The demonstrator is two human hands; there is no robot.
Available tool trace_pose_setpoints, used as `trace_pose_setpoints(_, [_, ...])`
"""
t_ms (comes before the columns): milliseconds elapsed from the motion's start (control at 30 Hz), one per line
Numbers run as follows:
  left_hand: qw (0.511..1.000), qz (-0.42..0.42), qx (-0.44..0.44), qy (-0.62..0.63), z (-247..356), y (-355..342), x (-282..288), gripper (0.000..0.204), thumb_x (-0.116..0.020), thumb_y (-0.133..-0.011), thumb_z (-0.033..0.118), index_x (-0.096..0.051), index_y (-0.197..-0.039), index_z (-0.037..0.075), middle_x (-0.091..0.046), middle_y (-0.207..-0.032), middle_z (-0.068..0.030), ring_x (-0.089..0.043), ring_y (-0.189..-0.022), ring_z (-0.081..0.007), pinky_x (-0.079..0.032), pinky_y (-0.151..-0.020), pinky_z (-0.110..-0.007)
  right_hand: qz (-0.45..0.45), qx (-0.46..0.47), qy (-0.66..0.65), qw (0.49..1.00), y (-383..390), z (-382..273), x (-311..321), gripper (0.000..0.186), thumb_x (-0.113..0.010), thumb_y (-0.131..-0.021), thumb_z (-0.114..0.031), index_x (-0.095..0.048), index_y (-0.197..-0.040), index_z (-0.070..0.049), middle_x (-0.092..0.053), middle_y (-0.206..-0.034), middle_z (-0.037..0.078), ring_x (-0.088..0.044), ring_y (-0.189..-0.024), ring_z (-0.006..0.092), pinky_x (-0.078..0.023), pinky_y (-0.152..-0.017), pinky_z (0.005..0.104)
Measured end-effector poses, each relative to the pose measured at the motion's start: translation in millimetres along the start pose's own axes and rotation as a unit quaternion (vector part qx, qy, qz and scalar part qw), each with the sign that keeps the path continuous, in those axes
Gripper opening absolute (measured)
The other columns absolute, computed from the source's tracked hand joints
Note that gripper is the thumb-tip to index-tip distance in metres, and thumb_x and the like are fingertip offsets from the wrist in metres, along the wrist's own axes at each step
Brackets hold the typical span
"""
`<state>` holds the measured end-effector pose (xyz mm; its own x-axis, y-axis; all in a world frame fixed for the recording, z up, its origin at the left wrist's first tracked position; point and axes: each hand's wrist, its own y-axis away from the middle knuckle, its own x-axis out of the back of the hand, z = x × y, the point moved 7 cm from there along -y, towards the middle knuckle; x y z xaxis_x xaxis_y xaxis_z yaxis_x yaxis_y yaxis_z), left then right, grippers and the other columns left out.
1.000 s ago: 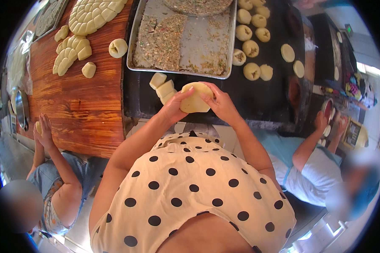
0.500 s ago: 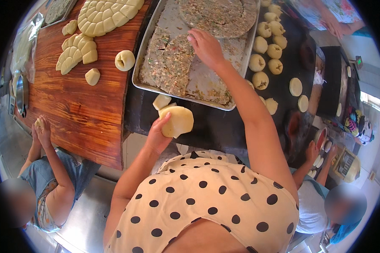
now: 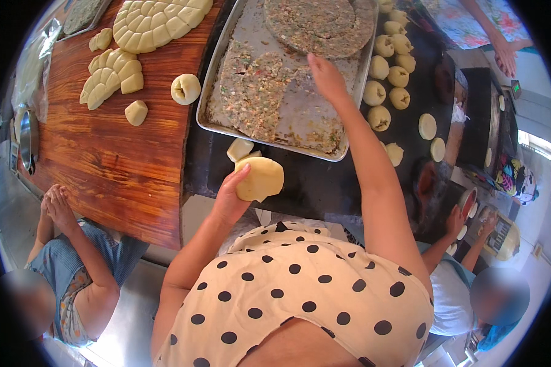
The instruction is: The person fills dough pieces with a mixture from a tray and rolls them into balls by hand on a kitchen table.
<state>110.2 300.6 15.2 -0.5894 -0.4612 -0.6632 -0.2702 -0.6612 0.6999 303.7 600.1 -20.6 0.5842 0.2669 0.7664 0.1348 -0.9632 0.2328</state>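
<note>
My left hand (image 3: 231, 199) holds a flat dough round (image 3: 261, 179) by its left edge, thumb on top. Two small dough pieces (image 3: 239, 149) lie just beyond it, by the tray's near edge. My right hand (image 3: 329, 78) is over the metal tray (image 3: 275, 142), its fingers curled closed near the lower edge of a thick round slab of chopped filling (image 3: 318, 27). What those fingers hold, if anything, is hidden. A second, cut-into bed of filling (image 3: 251, 92) spreads to the left in the same tray.
Rows of filled dough balls (image 3: 378, 68) line the dark surface right of the tray, with flat dough discs (image 3: 428, 126) beyond. On the wooden table (image 3: 122, 177) sit scored dough (image 3: 156, 24) and a dough ball (image 3: 185, 89). Co-workers' hands (image 3: 58, 208) show at left, lower right and upper right.
My right hand has moved right and slightly down, off the left bed of filling, and its fingers have curled in. My left hand still holds the dough round, now turned flatter.
</note>
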Motion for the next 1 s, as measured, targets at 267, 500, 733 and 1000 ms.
trace_pose_setpoints(267, [0.999, -0.002, 0.042, -0.013, -7, -8, -9, 0.044, -0.062, -0.093, 0.032, -0.055, -0.127, 0.005, -0.063, -0.121, -0.0091, -0.061, -0.112, -0.0231, -0.049, -0.095, -0.040, 0.012, 0.081, -0.050, 0.995, 0, 26, -9, 0.052, -0.054, -0.093, -0.050, -0.059, -0.123, -0.008, -0.064, -0.114, 0.015, -0.060, -0.106, 0.0334, -0.048, -0.088, 0.0425])
trace_pose_setpoints(500, [0.999, 0.012, 0.043, 0.019, -13, -7, -10, 0.042, -0.063, -0.093, 0.029, -0.055, -0.126, 0.004, -0.063, -0.122, -0.0091, -0.061, -0.113, -0.0231, -0.048, -0.098, -0.040, 0.027, 0.117, -0.021, 0.993, 41, 15, -16, 0.054, -0.073, -0.083, -0.033, -0.052, -0.127, -0.011, -0.056, -0.124, 0.013, -0.057, -0.114, 0.0317, -0.049, -0.089, 0.0419])
trace_pose_setpoints(733, [0.999, 0.003, 0.024, -0.020, -9, -16, -28, 0.045, -0.060, -0.095, 0.028, -0.050, -0.132, 0.005, -0.059, -0.129, -0.0106, -0.058, -0.119, -0.0257, -0.046, -0.103, -0.045, -0.006, 0.129, 0.054, 0.990, 42, 5, -16, 0.062, -0.077, -0.079, -0.031, -0.051, -0.131, -0.010, -0.056, -0.127, 0.013, -0.057, -0.115, 0.0314, -0.049, -0.093, 0.0416])
trace_pose_setpoints(1000, [0.996, -0.067, -0.012, 0.060, 13, -74, -75, 0.045, -0.054, -0.099, 0.037, -0.052, -0.130, 0.005, -0.059, -0.129, -0.0103, -0.057, -0.120, -0.0246, -0.045, -0.103, -0.044, 0.022, 0.150, -0.181, 0.972, 145, -59, 70, 0.067, -0.082, -0.072, -0.020, -0.052, -0.131, -0.009, -0.061, -0.123, 0.010, -0.060, -0.112, 0.0260, -0.045, -0.100, 0.0395])
